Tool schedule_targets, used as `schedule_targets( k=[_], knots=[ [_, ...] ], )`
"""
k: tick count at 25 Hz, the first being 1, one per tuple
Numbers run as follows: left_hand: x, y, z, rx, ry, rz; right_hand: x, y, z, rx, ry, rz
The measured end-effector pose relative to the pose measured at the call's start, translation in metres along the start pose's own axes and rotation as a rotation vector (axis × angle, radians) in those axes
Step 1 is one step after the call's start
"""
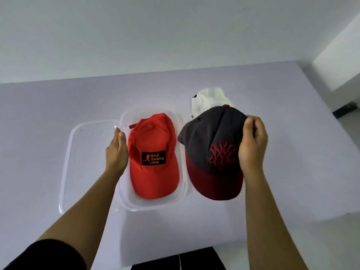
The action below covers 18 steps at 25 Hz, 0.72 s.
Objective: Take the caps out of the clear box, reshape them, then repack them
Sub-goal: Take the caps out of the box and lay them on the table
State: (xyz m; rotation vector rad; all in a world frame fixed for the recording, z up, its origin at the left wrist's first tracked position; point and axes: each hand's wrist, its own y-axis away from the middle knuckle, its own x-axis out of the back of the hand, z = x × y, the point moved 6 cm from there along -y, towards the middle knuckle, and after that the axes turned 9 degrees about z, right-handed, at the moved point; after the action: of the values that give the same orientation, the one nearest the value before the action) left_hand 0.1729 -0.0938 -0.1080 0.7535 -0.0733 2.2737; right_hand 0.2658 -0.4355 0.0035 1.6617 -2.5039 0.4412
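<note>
A head-worn camera looks down at a pale table (292, 162) where a person is handling three caps. The right hand (253, 143) grips the crown of a dark grey cap with a dark red brim (212, 152), thumb on top and fingers curled around the far side, holding it just to the right of the clear box (183, 193). The left hand (116, 152) is flat with its fingers straight and together, holding nothing, set edge-on against the box's left wall beside a red cap (153, 156) that lies inside the box, brim toward the viewer, with a black patch reading "Back Packing Gear". The clear lid (66, 162) lies flat on the table, touching the box's left side. A white cap (210, 100) sits on the table behind the grey one, outside the box. Judging by this layout, the task is partway through: the lid is off, two caps are outside the box and one is in it, but nothing shows whether the red cap is waiting to come out or has been repacked. Most of the white cap is hidden behind the grey cap, so its shape is hard to judge. The box's clear walls are faint against the table, and the right hand's fingertips are hidden behind the crown
</note>
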Motion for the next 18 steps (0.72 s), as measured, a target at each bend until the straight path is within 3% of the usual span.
schedule_targets(
  k=[7, 11, 13, 15, 16, 18],
  knots=[
    [-0.002, -0.001, -0.002, -0.027, -0.032, 0.018, 0.039, -0.001, 0.109, -0.272, 0.123, 0.036],
    [-0.001, -0.002, -0.001, -0.03, -0.057, 0.021, 0.027, 0.007, 0.131, -0.318, 0.257, -0.068],
    [-0.001, -0.002, -0.001, -0.032, -0.049, 0.024, 0.016, 0.006, 0.122, -0.191, 0.357, -0.017],
    [-0.001, -0.001, -0.001, -0.04, -0.046, 0.029, -0.007, 0.011, 0.087, 0.053, 0.397, 0.071],
    [0.0, -0.002, -0.001, -0.047, -0.048, 0.03, -0.028, 0.018, 0.064, 0.189, 0.359, 0.039],
    [-0.001, -0.001, 0.0, -0.054, -0.038, 0.022, -0.081, 0.042, 0.026, 0.415, 0.292, -0.211]
  ],
)
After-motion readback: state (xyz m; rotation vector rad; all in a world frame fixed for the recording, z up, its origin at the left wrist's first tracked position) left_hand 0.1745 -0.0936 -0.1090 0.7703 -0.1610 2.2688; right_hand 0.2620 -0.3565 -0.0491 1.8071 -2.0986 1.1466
